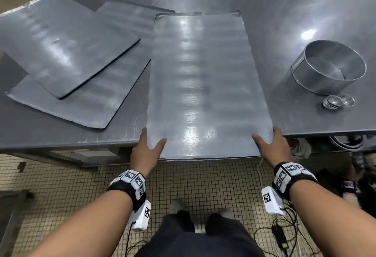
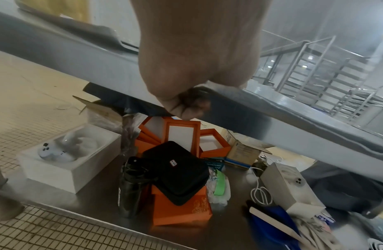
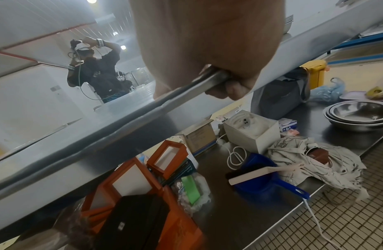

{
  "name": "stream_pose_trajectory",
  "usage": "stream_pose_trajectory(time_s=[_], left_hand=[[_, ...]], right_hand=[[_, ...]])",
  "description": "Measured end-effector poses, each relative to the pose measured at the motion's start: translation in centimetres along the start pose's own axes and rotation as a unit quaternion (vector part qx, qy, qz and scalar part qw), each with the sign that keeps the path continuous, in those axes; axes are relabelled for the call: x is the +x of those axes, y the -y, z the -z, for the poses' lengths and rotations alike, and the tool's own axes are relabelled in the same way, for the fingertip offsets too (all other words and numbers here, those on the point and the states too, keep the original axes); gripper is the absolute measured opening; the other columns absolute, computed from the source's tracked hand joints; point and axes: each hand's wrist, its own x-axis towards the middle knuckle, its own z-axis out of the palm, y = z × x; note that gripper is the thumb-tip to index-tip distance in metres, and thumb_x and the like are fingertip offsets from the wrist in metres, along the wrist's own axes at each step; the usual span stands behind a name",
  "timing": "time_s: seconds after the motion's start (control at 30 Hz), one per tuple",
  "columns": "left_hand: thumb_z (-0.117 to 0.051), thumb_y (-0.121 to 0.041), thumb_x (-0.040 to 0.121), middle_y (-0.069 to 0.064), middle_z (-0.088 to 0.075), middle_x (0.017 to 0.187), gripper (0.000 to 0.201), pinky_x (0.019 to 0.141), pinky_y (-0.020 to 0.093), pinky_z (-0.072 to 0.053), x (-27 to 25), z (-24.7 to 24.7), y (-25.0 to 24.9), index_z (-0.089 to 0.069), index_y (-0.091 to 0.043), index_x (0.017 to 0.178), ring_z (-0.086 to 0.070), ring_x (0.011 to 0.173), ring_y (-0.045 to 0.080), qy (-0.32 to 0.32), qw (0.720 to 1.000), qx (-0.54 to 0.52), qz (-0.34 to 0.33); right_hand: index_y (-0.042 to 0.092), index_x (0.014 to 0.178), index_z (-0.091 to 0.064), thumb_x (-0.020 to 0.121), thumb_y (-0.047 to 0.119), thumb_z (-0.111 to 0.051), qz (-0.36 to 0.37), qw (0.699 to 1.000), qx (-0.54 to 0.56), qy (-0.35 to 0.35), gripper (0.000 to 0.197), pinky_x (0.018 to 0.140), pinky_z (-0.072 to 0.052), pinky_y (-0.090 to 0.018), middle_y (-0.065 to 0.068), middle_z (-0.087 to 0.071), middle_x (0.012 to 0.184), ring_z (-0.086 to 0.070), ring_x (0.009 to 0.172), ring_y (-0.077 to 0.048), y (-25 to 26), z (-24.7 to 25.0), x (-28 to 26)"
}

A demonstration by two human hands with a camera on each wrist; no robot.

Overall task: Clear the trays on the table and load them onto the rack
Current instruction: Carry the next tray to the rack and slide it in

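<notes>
A long flat metal tray (image 1: 203, 85) lies lengthwise on the steel table (image 1: 284, 12), its near end jutting past the table's front edge. My left hand (image 1: 147, 148) grips the tray's near left corner, thumb on top and fingers curled under the rim (image 2: 186, 104). At the near right corner my right hand (image 1: 271, 144) grips likewise, fingers wrapped below the tray's edge (image 3: 224, 84). Two more flat trays (image 1: 61, 40) lie overlapped at the table's left. A tall metal rack (image 2: 327, 81) with several rails stands beyond the table in the left wrist view.
A round metal tin (image 1: 327, 67) and small metal cups (image 1: 337, 102) sit at the table's right. The lower shelf holds orange boxes (image 2: 180, 209), a black case (image 2: 177, 172), white boxes, a blue dustpan (image 3: 263, 179) and steel bowls (image 3: 359, 115). Another person (image 3: 96, 67) stands beyond.
</notes>
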Motion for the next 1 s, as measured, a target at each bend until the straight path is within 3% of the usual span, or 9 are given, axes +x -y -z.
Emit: stream_pose_trajectory(time_s=[0.1, 0.2, 0.3, 0.4, 0.5, 0.67, 0.83, 1.0], left_hand=[[-0.065, -0.059, 0.087, 0.0, -0.032, 0.161, 0.091, 0.114, 0.04, -0.031, -0.5, 0.3, 0.6, -0.017, -0.03, 0.159, -0.032, 0.146, 0.028, 0.009, 0.997, -0.074, -0.009], [-0.071, -0.055, 0.084, 0.003, -0.039, 0.156, 0.089, 0.113, 0.045, -0.037, -1.3, 0.1, 1.5, -0.023, -0.031, 0.154, -0.04, 0.14, 0.029, 0.001, 0.995, -0.103, 0.003], [-0.077, -0.047, 0.083, 0.007, -0.056, 0.134, 0.078, 0.095, 0.038, -0.047, -2.8, -0.3, 1.7, -0.037, -0.015, 0.143, -0.056, 0.115, 0.023, -0.008, 0.991, -0.126, 0.036], [-0.076, -0.044, 0.084, 0.003, -0.062, 0.117, 0.065, 0.082, 0.033, -0.048, -4.5, -1.0, 1.9, -0.048, -0.009, 0.131, -0.062, 0.106, 0.022, 0.007, 0.991, -0.124, 0.045], [-0.076, -0.048, 0.082, 0.002, -0.063, 0.117, 0.066, 0.087, 0.038, -0.052, -6.3, -1.7, 2.7, -0.047, -0.013, 0.13, -0.063, 0.104, 0.02, 0.011, 0.99, -0.132, 0.049], [-0.076, -0.052, 0.081, 0.0, -0.057, 0.124, 0.079, 0.099, 0.047, -0.05, -9.4, -2.9, 3.5, -0.035, -0.019, 0.139, -0.059, 0.111, 0.021, 0.02, 0.988, -0.142, 0.051], [-0.077, -0.048, 0.082, -0.002, -0.054, 0.121, 0.08, 0.097, 0.04, -0.048, -12.0, -3.8, 3.8, -0.032, -0.019, 0.142, -0.057, 0.11, 0.019, 0.015, 0.988, -0.147, 0.047], [-0.08, -0.046, 0.079, -0.002, -0.056, 0.122, 0.074, 0.1, 0.045, -0.05, -12.6, -3.7, 4.2, -0.036, -0.023, 0.133, -0.058, 0.111, 0.018, 0.026, 0.986, -0.156, 0.058]], right_hand=[[0.018, 0.149, -0.032, 0.082, 0.059, -0.073, 0.001, 1.0, 0.023, 0.011, 0.089, 0.104, -0.041, -0.048, -0.016, -0.048, 0.147, -0.049, 0.131, -0.039, -0.2, 0.8, -0.9], [0.01, 0.145, -0.032, 0.08, 0.052, -0.079, -0.003, 0.999, 0.029, 0.03, 0.091, 0.1, -0.043, -0.044, -0.019, -0.05, 0.142, -0.051, 0.127, -0.039, -0.8, 1.8, -1.7], [0.004, 0.142, -0.04, 0.08, 0.051, -0.079, -0.001, 0.997, 0.022, 0.069, 0.088, 0.094, -0.04, -0.036, -0.015, -0.053, 0.141, -0.051, 0.129, -0.034, -1.9, 2.7, -2.1], [0.008, 0.136, -0.048, 0.078, 0.053, -0.079, 0.015, 0.992, 0.043, 0.12, 0.08, 0.088, -0.04, -0.031, -0.01, -0.061, 0.132, -0.058, 0.115, -0.027, -3.9, 3.2, -1.9], [0.009, 0.13, -0.049, 0.079, 0.048, -0.081, 0.03, 0.987, 0.065, 0.143, 0.071, 0.085, -0.042, -0.033, -0.005, -0.062, 0.12, -0.056, 0.102, -0.021, -5.5, 3.9, -2.1], [0.014, 0.128, -0.045, 0.078, 0.046, -0.083, 0.045, 0.982, 0.088, 0.162, 0.07, 0.087, -0.045, -0.036, -0.003, -0.06, 0.118, -0.058, 0.104, -0.02, -8.0, 4.9, -2.6], [0.014, 0.142, -0.029, 0.079, 0.037, -0.084, 0.052, 0.979, 0.111, 0.165, 0.086, 0.09, -0.042, -0.037, -0.001, -0.052, 0.119, -0.054, 0.107, -0.02, -9.8, 5.8, -3.5], [0.015, 0.14, -0.03, 0.079, 0.035, -0.084, 0.046, 0.976, 0.117, 0.178, 0.085, 0.09, -0.043, -0.039, -0.001, -0.052, 0.119, -0.054, 0.107, -0.021, -10.5, 6.1, -3.2]])
